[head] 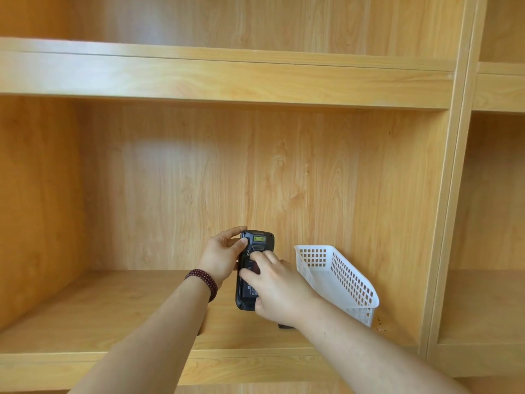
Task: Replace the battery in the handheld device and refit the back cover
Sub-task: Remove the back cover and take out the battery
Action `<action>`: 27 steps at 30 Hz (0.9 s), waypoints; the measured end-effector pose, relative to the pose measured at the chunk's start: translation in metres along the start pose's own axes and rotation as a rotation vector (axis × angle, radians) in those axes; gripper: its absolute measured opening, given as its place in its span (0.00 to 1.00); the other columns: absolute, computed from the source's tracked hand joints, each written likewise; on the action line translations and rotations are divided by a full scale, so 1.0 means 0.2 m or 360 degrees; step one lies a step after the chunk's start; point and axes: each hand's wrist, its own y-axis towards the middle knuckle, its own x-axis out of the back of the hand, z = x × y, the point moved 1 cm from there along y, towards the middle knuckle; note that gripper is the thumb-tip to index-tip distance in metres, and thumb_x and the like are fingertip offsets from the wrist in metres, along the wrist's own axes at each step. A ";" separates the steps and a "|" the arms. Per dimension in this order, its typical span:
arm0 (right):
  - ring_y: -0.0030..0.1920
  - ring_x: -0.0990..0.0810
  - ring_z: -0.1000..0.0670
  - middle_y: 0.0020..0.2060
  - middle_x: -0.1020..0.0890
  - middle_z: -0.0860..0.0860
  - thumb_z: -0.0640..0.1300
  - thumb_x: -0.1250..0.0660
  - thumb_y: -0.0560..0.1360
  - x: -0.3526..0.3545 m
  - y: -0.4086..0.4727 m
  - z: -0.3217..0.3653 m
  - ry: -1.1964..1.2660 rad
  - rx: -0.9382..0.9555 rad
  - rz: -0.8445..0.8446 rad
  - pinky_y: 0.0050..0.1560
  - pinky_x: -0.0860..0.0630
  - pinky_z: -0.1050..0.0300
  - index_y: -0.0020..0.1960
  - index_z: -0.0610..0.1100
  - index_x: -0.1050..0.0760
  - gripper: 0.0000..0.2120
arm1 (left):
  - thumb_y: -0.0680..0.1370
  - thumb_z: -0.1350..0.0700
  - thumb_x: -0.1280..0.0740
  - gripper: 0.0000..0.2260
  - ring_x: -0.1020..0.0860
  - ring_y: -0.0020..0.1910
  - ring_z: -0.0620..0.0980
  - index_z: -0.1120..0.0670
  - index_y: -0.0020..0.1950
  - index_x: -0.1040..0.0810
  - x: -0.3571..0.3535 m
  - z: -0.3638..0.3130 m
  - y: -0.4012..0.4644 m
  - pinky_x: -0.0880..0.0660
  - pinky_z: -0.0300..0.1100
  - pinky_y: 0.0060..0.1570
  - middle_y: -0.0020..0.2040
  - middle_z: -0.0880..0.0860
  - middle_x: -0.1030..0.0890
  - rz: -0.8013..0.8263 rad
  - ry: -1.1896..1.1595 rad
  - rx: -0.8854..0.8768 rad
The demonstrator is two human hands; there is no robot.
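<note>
A black handheld device (257, 243) is held above the wooden shelf (113, 311), back side toward me, its cover off. A dark battery (248, 290) with a label lies in the open compartment. My left hand (221, 255) grips the device's upper left edge, thumb on its back. My right hand (277, 282) covers the device's right side, fingertips resting on the battery's upper part and thumb near the bottom end. A small dark piece (285, 326) shows on the shelf under my right wrist; I cannot tell what it is.
A white perforated plastic basket (341, 280) leans tilted against the shelf's back wall, just right of my right hand. A shelf board runs overhead, and an upright divider (443, 223) closes the compartment on the right.
</note>
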 end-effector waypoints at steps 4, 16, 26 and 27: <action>0.65 0.35 0.42 0.65 0.32 0.42 0.42 0.34 0.69 0.03 -0.01 -0.01 0.0063 0.0016 -0.0012 0.53 0.23 0.47 0.64 0.45 0.29 0.23 | 0.80 0.60 0.36 0.13 0.16 0.48 0.54 0.52 0.64 0.23 -0.01 -0.01 0.00 0.18 0.48 0.44 0.50 0.57 0.15 -0.0014 -0.0035 0.0008; 0.66 0.35 0.42 0.66 0.35 0.43 0.41 0.33 0.72 0.03 -0.05 0.01 0.0079 0.0013 0.0020 0.62 0.27 0.46 0.65 0.47 0.30 0.23 | 0.80 0.61 0.36 0.13 0.16 0.48 0.54 0.54 0.64 0.23 0.00 -0.02 -0.02 0.18 0.48 0.41 0.50 0.58 0.15 -0.0003 -0.0057 0.0029; 0.73 0.40 0.46 0.71 0.38 0.47 0.42 0.35 0.73 -0.04 -0.08 0.03 0.0245 -0.0141 -0.0047 0.65 0.28 0.48 0.76 0.43 0.41 0.32 | 0.80 0.62 0.36 0.12 0.16 0.47 0.54 0.53 0.63 0.23 0.00 0.00 -0.03 0.19 0.47 0.41 0.50 0.57 0.15 -0.0004 -0.0098 0.0035; 0.73 0.40 0.47 0.72 0.38 0.47 0.44 0.34 0.74 -0.05 -0.08 0.03 0.0285 -0.0167 -0.0061 0.67 0.29 0.48 0.76 0.42 0.41 0.33 | 0.80 0.61 0.35 0.12 0.16 0.48 0.54 0.52 0.63 0.23 -0.01 0.00 -0.02 0.19 0.47 0.42 0.50 0.57 0.15 -0.0003 -0.0098 0.0035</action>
